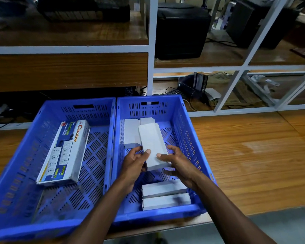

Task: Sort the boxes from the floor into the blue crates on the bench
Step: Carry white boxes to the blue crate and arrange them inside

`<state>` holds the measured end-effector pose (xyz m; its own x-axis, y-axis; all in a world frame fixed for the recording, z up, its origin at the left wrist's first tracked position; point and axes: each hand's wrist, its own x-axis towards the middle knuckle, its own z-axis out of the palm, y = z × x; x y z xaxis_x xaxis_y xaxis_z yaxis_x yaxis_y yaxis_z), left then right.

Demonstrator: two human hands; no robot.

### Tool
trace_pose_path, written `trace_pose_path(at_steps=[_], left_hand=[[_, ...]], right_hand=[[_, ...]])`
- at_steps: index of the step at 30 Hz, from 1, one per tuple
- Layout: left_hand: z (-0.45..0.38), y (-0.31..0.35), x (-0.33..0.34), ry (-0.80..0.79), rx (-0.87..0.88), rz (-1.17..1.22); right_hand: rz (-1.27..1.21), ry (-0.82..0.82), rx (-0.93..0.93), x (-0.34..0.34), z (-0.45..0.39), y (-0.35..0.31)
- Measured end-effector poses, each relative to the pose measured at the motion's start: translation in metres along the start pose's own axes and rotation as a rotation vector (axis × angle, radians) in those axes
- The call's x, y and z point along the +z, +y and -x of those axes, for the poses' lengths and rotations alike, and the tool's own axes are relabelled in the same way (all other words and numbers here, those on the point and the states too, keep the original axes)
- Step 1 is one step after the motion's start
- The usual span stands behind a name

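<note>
- Your left hand (pixel 134 162) and right hand (pixel 180 165) both grasp the near end of a plain white box (pixel 152 143), thumbs on top, fingers curled under its sides.
- You hold that box over the middle of the right blue crate (pixel 187 131), its far end pointing away from you.
- Beneath its far end, two more white boxes (pixel 131 132) lie flat against the crate's back wall; the held box overlaps them from your view.
- Two white boxes (pixel 165 195) lie side by side at the near edge of the same crate, just under your right wrist.
- The left blue crate (pixel 25 155) touches the right one and holds a single printed box (pixel 65 152) marked "Choice", lying slightly aslant.
- Both crates sit on the wooden bench (pixel 253 155).
- Behind them stands a white-framed shelf (pixel 151 50) carrying dark equipment (pixel 181 32), with cables and bags lower down.
</note>
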<state>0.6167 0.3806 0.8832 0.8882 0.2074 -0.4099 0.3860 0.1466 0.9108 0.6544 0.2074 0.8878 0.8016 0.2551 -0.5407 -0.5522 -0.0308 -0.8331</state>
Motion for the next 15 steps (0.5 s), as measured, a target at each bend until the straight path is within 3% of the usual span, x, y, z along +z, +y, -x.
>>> trace_pose_path(at_steps=[15], left_hand=[[0.017, -0.004, -0.007, -0.035, 0.002, -0.112]], right_hand=[[-0.087, 0.417, 0.004, -0.001, -0.101, 0.014]])
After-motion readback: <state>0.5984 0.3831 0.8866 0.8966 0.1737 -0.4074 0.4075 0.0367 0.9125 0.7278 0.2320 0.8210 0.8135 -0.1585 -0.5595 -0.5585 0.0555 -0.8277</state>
